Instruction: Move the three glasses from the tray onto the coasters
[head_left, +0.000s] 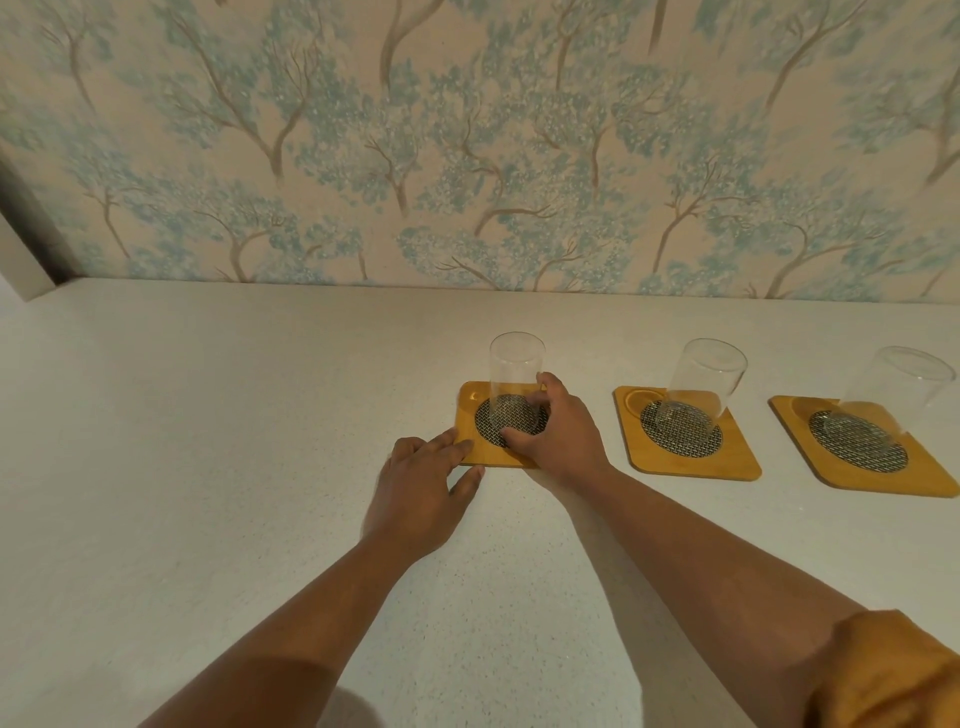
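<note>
Three clear glasses stand on three yellow wooden coasters with dark mesh centres, in a row on the white counter. My right hand (553, 428) wraps the base of the left glass (514, 371), which stands on the left coaster (467, 410). My left hand (421, 486) lies flat with its fingertips on that coaster's near left corner. The middle glass (701, 387) rests on the middle coaster (675, 462). At the right edge, the right glass (896, 392) sits on the right coaster (841, 480). No tray is in view.
The white speckled counter (208, 441) runs back to a wall (467, 156) papered with blue trees. A pale ledge (21, 265) juts in at the far left corner.
</note>
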